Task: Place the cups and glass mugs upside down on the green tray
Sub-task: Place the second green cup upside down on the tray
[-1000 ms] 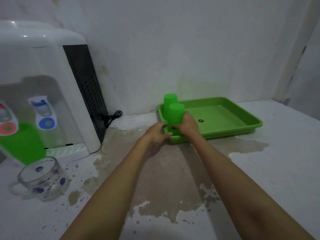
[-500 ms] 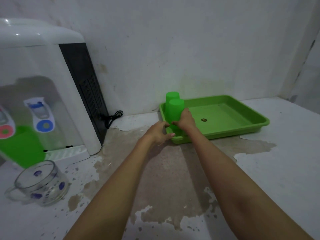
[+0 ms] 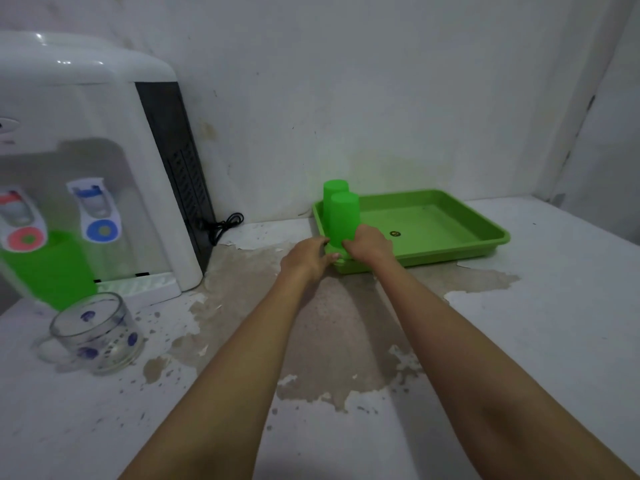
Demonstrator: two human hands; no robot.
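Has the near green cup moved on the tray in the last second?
No. The near green cup stands in the green tray's near-left corner, just in front of the far green cup, as before; only the camera shifted.

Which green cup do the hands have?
The nearer green cup, at the tray's front-left corner; the rear cup stands untouched behind it.

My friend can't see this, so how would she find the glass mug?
Start at the big white water dispenser on the left. On the counter just in front of it sits the glass mug. It's see-through with blue dots, unlike the solid green cups on the tray.
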